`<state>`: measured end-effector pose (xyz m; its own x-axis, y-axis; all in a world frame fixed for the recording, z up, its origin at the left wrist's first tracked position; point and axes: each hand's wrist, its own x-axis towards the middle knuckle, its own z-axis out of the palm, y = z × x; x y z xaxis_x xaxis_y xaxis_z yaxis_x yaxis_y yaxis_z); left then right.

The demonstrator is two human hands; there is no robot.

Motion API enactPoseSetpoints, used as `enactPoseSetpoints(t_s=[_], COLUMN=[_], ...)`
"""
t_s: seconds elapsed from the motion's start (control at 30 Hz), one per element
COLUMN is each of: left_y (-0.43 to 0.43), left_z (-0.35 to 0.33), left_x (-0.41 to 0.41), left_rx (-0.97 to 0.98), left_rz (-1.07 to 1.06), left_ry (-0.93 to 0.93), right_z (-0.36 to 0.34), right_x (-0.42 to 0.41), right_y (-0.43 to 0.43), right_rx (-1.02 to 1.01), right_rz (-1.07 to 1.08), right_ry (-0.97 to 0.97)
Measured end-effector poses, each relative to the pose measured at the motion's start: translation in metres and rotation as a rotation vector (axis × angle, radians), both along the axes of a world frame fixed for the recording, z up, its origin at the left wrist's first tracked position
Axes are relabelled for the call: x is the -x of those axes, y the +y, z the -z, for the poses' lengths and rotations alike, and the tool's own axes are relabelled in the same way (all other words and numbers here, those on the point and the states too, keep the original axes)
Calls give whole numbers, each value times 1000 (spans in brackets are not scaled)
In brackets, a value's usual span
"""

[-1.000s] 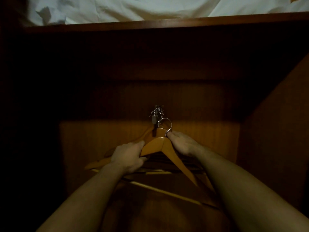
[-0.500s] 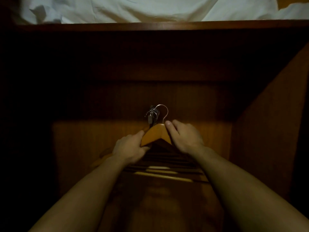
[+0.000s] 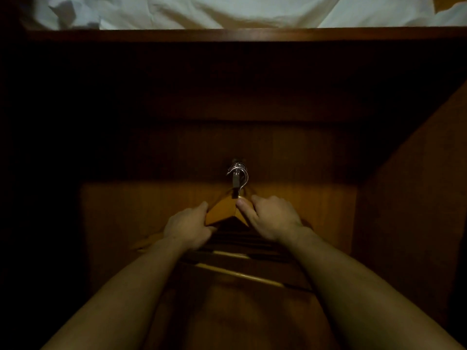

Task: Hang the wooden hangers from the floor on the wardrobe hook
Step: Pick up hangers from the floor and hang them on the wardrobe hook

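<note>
A: Where was the wooden hanger (image 3: 223,210)?
B: At the far dark-wood panel (image 3: 151,210), centre. Its smooth orange peak sat just under the metal wardrobe hook (image 3: 236,181). Its thin curved wire (image 3: 245,184) reached up to that hook among other wire loops (image 3: 236,165).
A: And the grip?
B: Both clamped on it: left hand (image 3: 188,229) curled round the left shoulder, right hand (image 3: 271,218) round the right, thumb on top.
A: Above?
B: Crumpled white cloth (image 3: 202,8).
</note>
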<state>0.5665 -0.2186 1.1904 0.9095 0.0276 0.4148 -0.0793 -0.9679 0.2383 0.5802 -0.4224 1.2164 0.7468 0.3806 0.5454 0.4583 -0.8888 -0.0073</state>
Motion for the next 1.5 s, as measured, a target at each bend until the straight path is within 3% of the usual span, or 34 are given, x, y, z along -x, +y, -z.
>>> enactPoseSetpoints(t_s=[0.37,0.53,0.73,1.2,1.5], left_y=[9,16,33,86,111], left_z=[11,8,2,18,26], left_x=[-7,4,19,77,148], left_rx=[68,-84,-105,-87,13], left_rz=[46,9,-8,-158,-412], left_ry=[-8,-39,47,234,222], right_z=[-5,-9,-6,29,33], right_x=[4,14,31,55,73], right_y=[0,1,20,111,160], right_rx=[75,90,158,249,320], right_rz=[138,208,230,56,-241], right_ry=[-66,-57,-90,300,295])
